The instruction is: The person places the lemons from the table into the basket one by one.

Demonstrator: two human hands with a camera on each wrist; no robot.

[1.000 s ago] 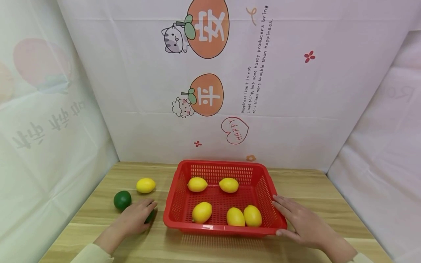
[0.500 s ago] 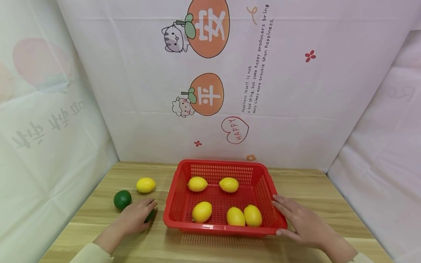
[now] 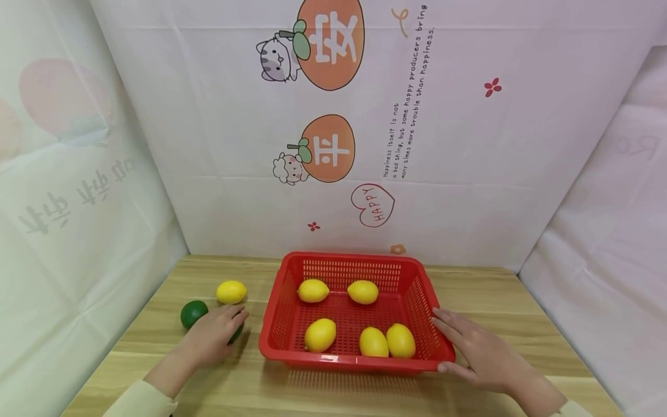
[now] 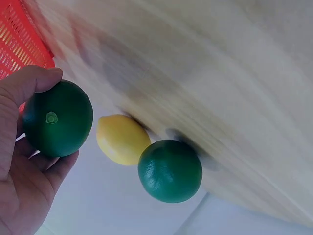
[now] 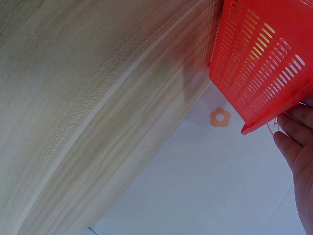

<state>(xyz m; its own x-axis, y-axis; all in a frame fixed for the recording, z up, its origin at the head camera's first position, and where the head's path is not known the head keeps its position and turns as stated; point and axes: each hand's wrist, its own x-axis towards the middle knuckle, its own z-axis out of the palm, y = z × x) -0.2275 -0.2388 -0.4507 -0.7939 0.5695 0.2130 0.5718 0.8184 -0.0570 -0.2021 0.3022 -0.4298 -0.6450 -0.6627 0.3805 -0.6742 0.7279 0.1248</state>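
My left hand (image 3: 211, 336) grips a dark green lime (image 4: 58, 119) on the left side of the table; the head view shows only a sliver of that lime below the fingers. Past the hand lie a second dark green lime (image 3: 194, 314) and a yellow lemon (image 3: 231, 292), close together. In the middle stands a red plastic basket (image 3: 344, 362) with several lemons inside, among them one lemon (image 3: 320, 335) near its front left. On the basket's right rim rest the fingers of my right hand (image 3: 484, 353), extended, with the thumb at the front corner.
The wooden table (image 3: 490, 301) ends at a white printed cloth (image 3: 443, 226) behind the basket. White cloth walls (image 3: 599, 278) also close off both sides.
The left hand has risen slightly in the head view, together with the lime it grips. My right hand, the basket and the fruit in it have stayed put.
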